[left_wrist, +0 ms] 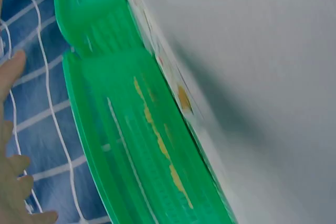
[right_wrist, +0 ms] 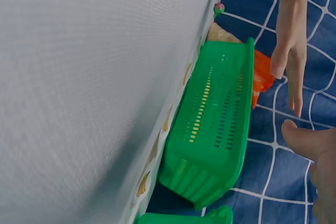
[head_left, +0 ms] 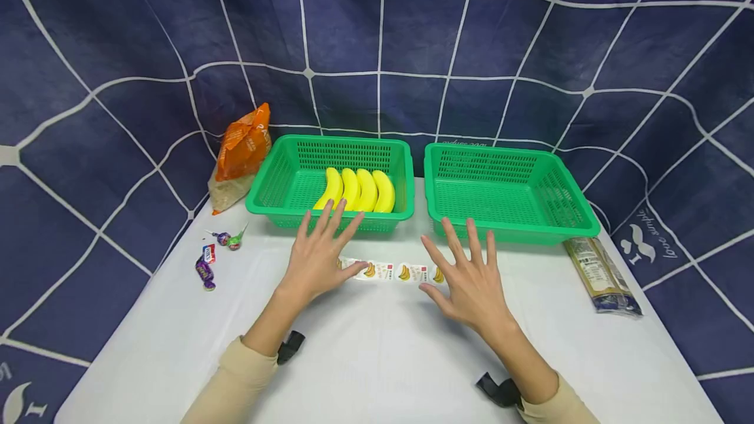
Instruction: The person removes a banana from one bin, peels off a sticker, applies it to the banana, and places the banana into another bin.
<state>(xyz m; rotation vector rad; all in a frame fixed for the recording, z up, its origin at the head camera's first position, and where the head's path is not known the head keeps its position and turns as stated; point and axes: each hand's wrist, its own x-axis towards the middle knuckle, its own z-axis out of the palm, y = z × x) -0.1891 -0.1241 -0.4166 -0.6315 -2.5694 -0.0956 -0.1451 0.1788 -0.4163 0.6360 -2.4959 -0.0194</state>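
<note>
My left hand (head_left: 315, 257) hovers over the white table with fingers spread, just in front of the left green basket (head_left: 273, 192). Several yellow bananas (head_left: 350, 188) lie side by side in that basket. To the right, my right hand (head_left: 474, 283) also has its fingers spread and holds nothing, before the right green basket (head_left: 518, 231). Between and below the hands runs a strip of banana stickers (head_left: 377, 271), partly hidden by them. The right wrist view shows the right thumb (right_wrist: 302, 140) and the left hand (right_wrist: 291, 35) in the air.
An orange-and-clear bag (head_left: 244, 146) leans by the left basket. Lollipops (head_left: 234, 241) and purple-wrapped candy (head_left: 203, 269) lie at the left. A flat food packet (head_left: 601, 277) lies at the right, partly under the right basket's rim. A blue checked cloth (head_left: 353, 38) hangs behind.
</note>
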